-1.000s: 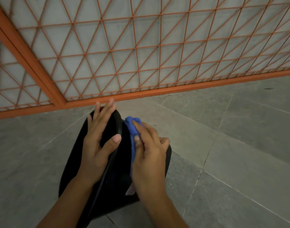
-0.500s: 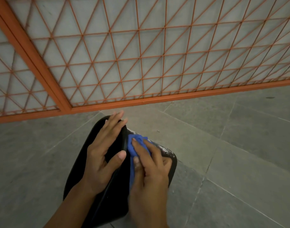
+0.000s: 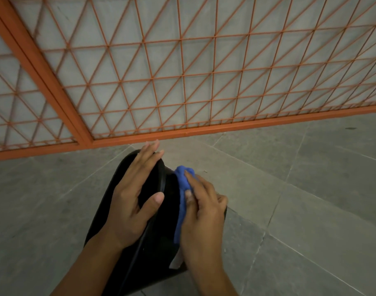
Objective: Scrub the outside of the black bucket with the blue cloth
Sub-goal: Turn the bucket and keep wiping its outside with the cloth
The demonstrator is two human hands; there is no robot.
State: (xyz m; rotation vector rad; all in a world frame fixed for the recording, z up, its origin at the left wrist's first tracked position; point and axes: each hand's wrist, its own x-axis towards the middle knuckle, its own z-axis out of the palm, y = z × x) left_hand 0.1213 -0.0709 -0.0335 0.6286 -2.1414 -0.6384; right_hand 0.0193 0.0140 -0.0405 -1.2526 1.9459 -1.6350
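Observation:
The black bucket [image 3: 159,238] lies on its side on the grey tiled floor, low in the middle of the head view. My left hand [image 3: 135,199] rests flat on its upper side, fingers spread toward the far end and thumb over a thin black handle wire. My right hand [image 3: 202,218] presses the bunched blue cloth [image 3: 182,186] against the bucket's right side. Most of the cloth is hidden under my fingers. A pale label shows at the bucket's lower right.
An orange metal lattice gate [image 3: 182,82] with a thick bottom rail stands just beyond the bucket. Grey floor tiles [image 3: 300,210] stretch out to the right and left of it.
My right hand with the blue cloth slid along the bucket's right side, first toward me, then back toward the far end. My left hand stayed pressed on the bucket.

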